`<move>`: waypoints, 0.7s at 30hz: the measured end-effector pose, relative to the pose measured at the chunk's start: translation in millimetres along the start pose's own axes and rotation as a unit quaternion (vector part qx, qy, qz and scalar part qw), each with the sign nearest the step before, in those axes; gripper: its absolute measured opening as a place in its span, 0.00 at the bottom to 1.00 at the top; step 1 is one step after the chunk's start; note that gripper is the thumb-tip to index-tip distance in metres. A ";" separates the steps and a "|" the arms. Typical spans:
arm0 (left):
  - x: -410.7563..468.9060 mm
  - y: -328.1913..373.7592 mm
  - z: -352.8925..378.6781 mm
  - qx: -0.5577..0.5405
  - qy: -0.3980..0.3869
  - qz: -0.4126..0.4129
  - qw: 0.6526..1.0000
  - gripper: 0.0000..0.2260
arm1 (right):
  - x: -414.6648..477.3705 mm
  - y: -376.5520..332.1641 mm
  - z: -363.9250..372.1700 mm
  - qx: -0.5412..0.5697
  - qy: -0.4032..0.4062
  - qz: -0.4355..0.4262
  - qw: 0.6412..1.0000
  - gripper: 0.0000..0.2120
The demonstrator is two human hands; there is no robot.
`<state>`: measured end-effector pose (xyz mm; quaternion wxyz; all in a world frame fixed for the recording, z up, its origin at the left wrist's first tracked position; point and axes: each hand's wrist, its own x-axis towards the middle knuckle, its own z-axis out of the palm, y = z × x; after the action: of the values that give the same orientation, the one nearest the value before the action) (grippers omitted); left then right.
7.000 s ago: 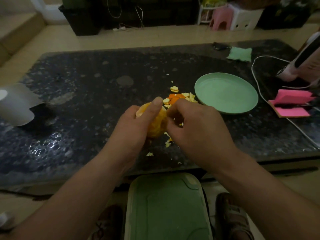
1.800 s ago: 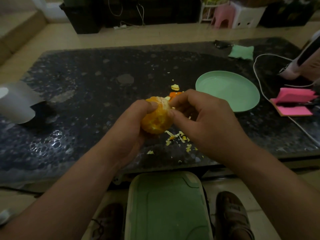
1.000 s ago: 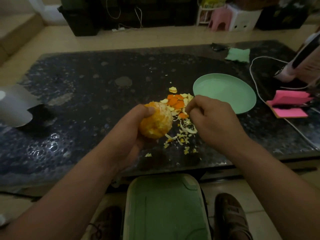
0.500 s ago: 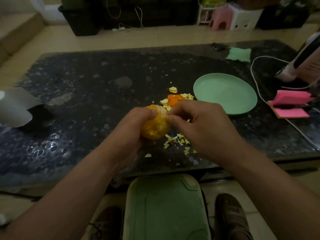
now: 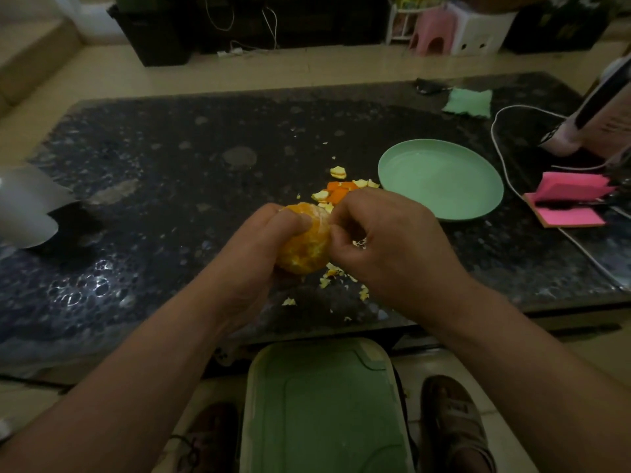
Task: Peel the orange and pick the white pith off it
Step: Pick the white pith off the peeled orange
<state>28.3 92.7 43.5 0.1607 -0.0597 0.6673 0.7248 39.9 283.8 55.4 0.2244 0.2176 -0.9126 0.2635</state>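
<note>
Left hand (image 5: 252,247) grips the mostly peeled orange (image 5: 305,247) just above the dark surface (image 5: 170,165). Right hand (image 5: 386,244) fingers are curled, pinching at the orange's right side. Peel scraps (image 5: 338,192) lie behind, with the green plate (image 5: 440,179) at right.

The left hand (image 5: 252,247) hid the left side of the orange (image 5: 307,247) from us, the right hand (image 5: 389,247) its right edge. The right fingers (image 5: 348,206) curled inward; whether they pinched anything we could not tell. Peel scraps (image 5: 338,194) ran behind that hand. A grey object (image 5: 30,206) was cut off at the view's left edge.
</note>
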 end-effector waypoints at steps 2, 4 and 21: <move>-0.5 0.5 -1.4 -0.008 0.001 -0.009 1.000 0.22 | -1.3 1.5 -1.3 0.052 -0.001 0.026 0.998 0.03; -2.1 2.2 -2.7 -0.027 0.010 -0.019 0.999 0.20 | -2.3 2.9 -4.4 0.126 -0.003 0.069 0.990 0.02; -2.8 6.7 -5.5 -0.006 0.016 0.030 0.999 0.20 | -4.2 -7.1 -9.8 0.098 -0.016 0.078 0.992 0.03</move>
<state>28.1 86.5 50.2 0.1279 -0.0518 0.6665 0.7326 49.9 285.2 63.3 0.1657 0.1711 -0.9000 0.3651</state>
